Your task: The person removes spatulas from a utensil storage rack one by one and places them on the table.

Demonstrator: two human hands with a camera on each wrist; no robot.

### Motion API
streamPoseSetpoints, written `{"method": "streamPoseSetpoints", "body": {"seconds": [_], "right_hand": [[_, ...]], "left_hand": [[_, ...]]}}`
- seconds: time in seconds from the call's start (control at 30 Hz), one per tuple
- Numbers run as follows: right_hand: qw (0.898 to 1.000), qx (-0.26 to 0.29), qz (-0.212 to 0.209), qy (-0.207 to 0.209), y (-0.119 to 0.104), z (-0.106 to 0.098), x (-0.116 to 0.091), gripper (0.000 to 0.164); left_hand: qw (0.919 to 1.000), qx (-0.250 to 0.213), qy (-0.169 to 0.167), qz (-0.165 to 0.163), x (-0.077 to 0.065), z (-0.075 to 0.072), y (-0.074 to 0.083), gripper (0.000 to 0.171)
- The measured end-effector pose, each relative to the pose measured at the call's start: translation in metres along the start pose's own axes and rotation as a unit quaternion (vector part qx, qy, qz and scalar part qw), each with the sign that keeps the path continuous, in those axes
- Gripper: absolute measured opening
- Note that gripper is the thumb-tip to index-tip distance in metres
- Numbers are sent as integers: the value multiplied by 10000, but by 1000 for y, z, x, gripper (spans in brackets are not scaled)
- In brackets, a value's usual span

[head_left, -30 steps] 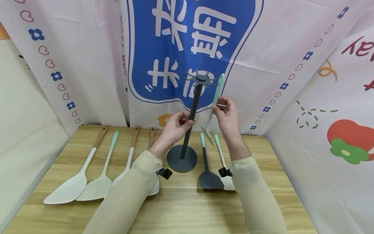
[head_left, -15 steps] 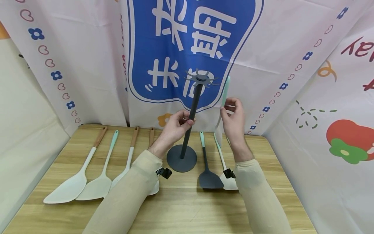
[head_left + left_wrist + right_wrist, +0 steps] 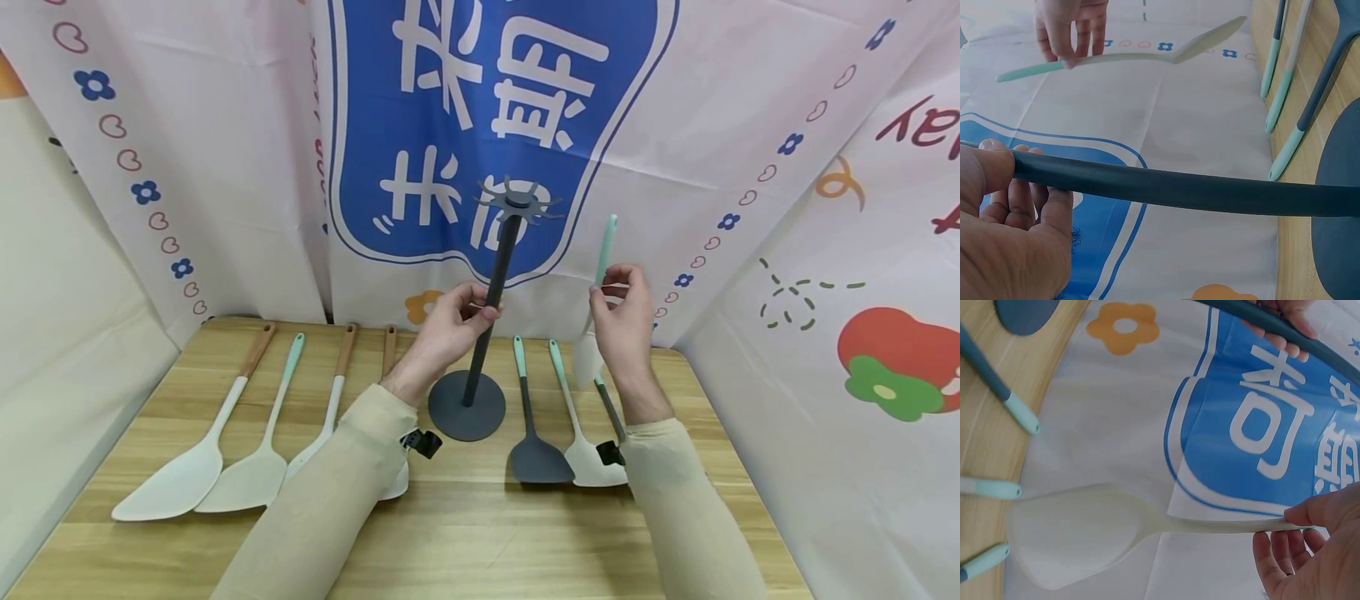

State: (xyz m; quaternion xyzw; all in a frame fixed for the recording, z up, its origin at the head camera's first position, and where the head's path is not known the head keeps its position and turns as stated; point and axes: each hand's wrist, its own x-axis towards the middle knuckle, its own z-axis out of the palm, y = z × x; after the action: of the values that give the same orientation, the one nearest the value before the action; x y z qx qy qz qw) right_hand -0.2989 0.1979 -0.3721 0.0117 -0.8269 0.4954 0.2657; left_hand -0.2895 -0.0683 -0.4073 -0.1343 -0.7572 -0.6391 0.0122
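Note:
A dark grey utensil stand (image 3: 480,360) with a round base (image 3: 467,421) and a crown of bare hooks (image 3: 519,202) stands upright on the table. My left hand (image 3: 453,323) pinches its pole about halfway up. To the right of it, my right hand (image 3: 628,315) holds a cream spatula (image 3: 1079,534) by the lower end of its mint handle (image 3: 607,250), handle up and blade down, off the table. In the left wrist view, the thumb and fingers of the left hand (image 3: 1022,212) lie around the pole; the spatula is beyond it, apart from the stand.
Right of the stand lie a dark spatula (image 3: 542,462), a white spatula (image 3: 592,467) and another dark-shafted utensil (image 3: 611,408) partly under my right arm. Several white utensils lie to the left, among them a wide turner (image 3: 172,487). A printed cloth backdrop (image 3: 660,208) rises behind the table (image 3: 480,542).
My right hand has moved right and slightly down with the spatula, away from the stand's hooks, and the blade has turned. My left hand and the stand have stayed in place.

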Motion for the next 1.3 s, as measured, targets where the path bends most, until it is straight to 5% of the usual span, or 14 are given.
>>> {"method": "streamPoseSetpoints", "body": {"seconds": [1.3], "right_hand": [[9906,-1073,672,528,61,-97,6,41]], "left_hand": [[10000,-39,34,80,0,2,1,14]]}}
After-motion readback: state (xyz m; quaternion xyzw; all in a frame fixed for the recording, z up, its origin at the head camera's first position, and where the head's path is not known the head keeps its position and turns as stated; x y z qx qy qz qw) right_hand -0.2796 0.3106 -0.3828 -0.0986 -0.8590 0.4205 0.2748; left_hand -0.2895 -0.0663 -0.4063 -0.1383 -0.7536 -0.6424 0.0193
